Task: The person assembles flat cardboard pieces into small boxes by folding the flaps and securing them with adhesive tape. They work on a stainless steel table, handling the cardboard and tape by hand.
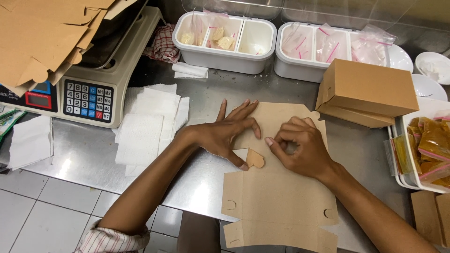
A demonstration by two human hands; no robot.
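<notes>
Clearly, the flat cardboard box blank (281, 187) lay unfolded on the steel table (89, 154), so the folding was only at its start, while two finished brown boxes (365, 91) stood already behind it to the right. The left hand (225, 133) rested open and flat on the upper left part of the blank, its thumb touching a small rounded tab (255, 159). The right hand (300, 147), curled with fingers bent inward, pressed on the blank just right of this tab, gripping nothing that I could see.
</notes>
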